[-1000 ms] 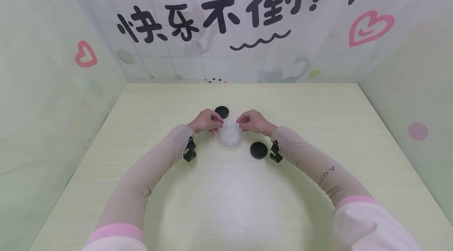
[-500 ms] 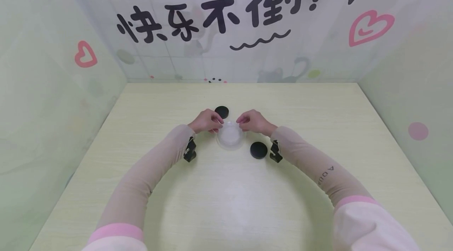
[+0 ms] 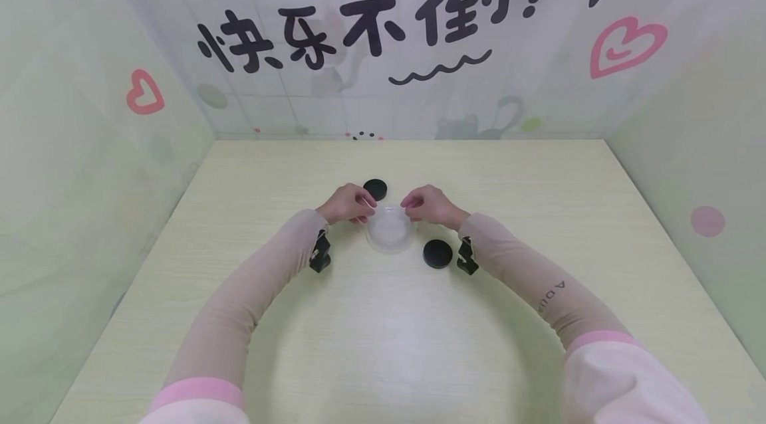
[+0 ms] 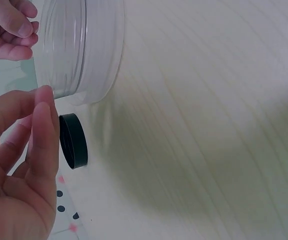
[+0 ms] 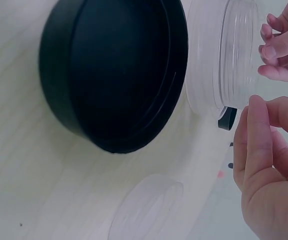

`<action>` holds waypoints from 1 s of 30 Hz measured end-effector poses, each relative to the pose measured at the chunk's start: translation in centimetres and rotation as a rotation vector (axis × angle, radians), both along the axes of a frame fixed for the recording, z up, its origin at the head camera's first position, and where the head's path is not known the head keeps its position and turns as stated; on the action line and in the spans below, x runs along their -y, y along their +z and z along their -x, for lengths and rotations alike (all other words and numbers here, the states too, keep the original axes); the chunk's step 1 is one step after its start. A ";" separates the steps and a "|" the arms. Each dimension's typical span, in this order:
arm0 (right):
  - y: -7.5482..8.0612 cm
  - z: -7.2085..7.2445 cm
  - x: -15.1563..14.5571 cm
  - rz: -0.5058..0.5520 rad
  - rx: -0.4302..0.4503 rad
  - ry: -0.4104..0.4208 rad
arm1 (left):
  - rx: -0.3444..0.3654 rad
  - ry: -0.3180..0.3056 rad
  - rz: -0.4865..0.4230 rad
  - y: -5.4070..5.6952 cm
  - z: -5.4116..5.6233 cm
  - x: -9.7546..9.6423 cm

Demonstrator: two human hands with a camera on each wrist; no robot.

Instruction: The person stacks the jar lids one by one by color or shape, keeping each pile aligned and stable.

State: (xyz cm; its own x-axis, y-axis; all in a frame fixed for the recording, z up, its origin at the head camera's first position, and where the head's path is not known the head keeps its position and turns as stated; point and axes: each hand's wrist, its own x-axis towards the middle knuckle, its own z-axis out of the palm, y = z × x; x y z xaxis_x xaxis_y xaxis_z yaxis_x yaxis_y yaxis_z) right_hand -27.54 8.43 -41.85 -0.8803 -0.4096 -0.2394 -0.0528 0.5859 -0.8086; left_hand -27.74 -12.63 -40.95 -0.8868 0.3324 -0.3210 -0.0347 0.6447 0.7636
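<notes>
A clear plastic jar (image 3: 390, 230), wide and round, stands on the table between the hands. Its ridged neck (image 4: 59, 45) shows in the left wrist view. The left hand (image 3: 347, 203) pinches at the jar's rim with thumb and fingertips, on its far left side. Opposite it, the right hand (image 3: 432, 206) has thumb and fingers pinched together at the far right of the rim. One black lid (image 3: 375, 189) lies just behind the left fingertips. Another black lid (image 3: 437, 254) lies right of the jar, its hollow side visible in the right wrist view.
A clear round piece (image 5: 149, 210) sits on the table in the right wrist view; the head view does not show it. Printed cloth (image 3: 395, 98) hangs behind the pale wooden table (image 3: 395, 344), with cloth walls on both sides.
Both hands have shifted very slightly apart at the jar's rim. The jar and both black lids stay in place.
</notes>
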 end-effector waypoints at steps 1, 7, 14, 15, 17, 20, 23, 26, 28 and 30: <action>0.0 0.0 0.0 0.000 -0.001 0.001 | -0.001 -0.002 -0.002 0.0 0.0 0.0; 0.5 0.0 -0.3 0.016 -0.004 -0.010 | -0.022 -0.019 0.002 0.3 0.0 0.1; 1.3 -0.1 -1.3 0.043 0.005 -0.019 | -0.059 -0.035 0.013 0.9 0.4 -0.4; 1.4 -0.1 -1.6 0.043 0.006 -0.020 | -0.064 -0.038 0.015 1.0 0.4 -0.5; 1.5 -0.1 -2.1 0.045 0.011 -0.026 | -0.072 -0.049 0.019 1.1 0.5 -0.7; 1.6 -0.1 -2.9 0.054 0.010 -0.036 | -0.069 -0.059 0.013 1.3 0.7 -1.1; 1.6 -0.1 -3.6 0.060 0.003 -0.044 | -0.068 -0.063 -0.004 1.5 0.7 -1.6; 1.7 -0.1 -4.4 0.070 -0.004 -0.051 | -0.096 -0.074 -0.014 1.7 0.7 -2.2; 1.8 0.0 -4.8 0.084 -0.003 -0.063 | -0.124 -0.085 -0.016 1.7 0.8 -2.7; 1.9 0.1 -5.2 0.087 -0.008 -0.074 | -0.165 -0.100 -0.012 1.7 0.9 -3.3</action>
